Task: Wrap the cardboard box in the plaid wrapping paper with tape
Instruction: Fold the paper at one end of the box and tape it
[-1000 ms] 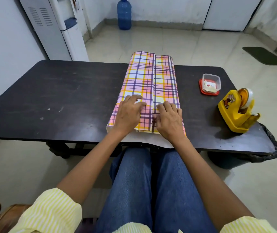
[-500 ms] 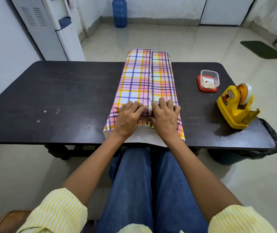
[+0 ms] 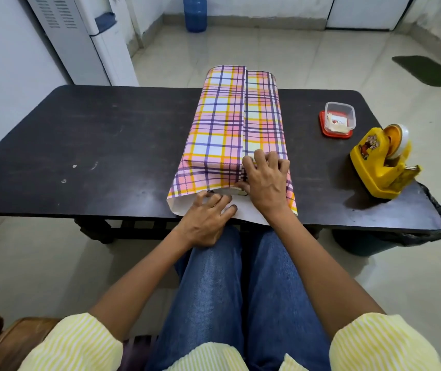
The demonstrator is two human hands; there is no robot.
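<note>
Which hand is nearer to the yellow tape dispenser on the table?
The right hand. It presses on the plaid wrapping paper, to the left of the tape dispenser. The left hand lies farther left, on the paper's white flap at the near edge.

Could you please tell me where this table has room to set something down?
Widest bare patch: the table left of the plaid wrapping paper. A narrower strip lies between it and the container. Crowded: right end by the tape dispenser, near middle under left hand and right hand.
</note>
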